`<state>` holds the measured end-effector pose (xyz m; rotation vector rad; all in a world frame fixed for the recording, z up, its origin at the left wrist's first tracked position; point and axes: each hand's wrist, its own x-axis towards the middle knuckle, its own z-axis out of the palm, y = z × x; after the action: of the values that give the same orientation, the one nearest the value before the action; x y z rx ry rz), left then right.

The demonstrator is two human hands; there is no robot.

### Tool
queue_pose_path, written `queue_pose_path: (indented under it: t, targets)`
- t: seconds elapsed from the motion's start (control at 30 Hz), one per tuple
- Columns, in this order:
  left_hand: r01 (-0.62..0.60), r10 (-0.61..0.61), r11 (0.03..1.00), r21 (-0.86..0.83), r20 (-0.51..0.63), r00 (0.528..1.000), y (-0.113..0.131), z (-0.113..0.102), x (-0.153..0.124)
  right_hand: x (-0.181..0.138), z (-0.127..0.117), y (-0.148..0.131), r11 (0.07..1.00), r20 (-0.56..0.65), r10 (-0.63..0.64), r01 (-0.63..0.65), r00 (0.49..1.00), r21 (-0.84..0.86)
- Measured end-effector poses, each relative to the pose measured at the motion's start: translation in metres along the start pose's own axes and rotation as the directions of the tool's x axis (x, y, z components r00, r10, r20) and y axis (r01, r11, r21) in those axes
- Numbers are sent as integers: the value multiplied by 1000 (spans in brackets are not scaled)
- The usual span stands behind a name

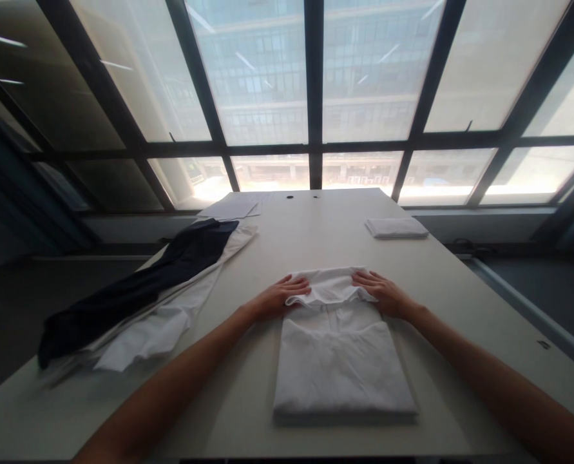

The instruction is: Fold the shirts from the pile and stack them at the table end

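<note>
A white shirt [344, 374], folded into a neat rectangle, lies on the white table in front of me. Its far end is turned over in a narrow flap [332, 283] with a wavy near edge. My left hand [279, 296] rests on the left end of this flap, fingers stretched out flat over the cloth. On the right end, my right hand [381, 293] lies the same way, with its fingers extended. Both thumbs are mostly hidden, so what lies under the hands does not show.
Along the left of the table [296, 238] lies a loose pile of clothes, a dark garment [146, 277] over white ones [151, 335]. A folded white cloth [397, 227] sits at the far right. Papers [229, 207] lie at the far left, before large windows [262, 71].
</note>
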<state>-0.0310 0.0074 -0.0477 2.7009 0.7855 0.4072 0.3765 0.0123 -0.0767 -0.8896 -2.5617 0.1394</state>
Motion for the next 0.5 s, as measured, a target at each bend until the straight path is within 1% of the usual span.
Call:
queue_pose_path:
  t: [0.17,0.33,0.4,0.5]
  targets:
    - [4,-5,1000,20,27,1000,8,1,-2,-1,1,-5,999,36,40,-39,999,-20]
    - [1,0,1000,-17,44,999,-2,3,-8,-7,-3,-2,998,105,54,-58,993,36]
    - [-3,4,999,-48,15,1000,-7,4,-11,-8,-2,1,991,81,97,-104,992,86]
    - [-15,14,997,-76,-13,1000,-8,5,-13,-5,2,-4,967,-24,199,-192,980,169]
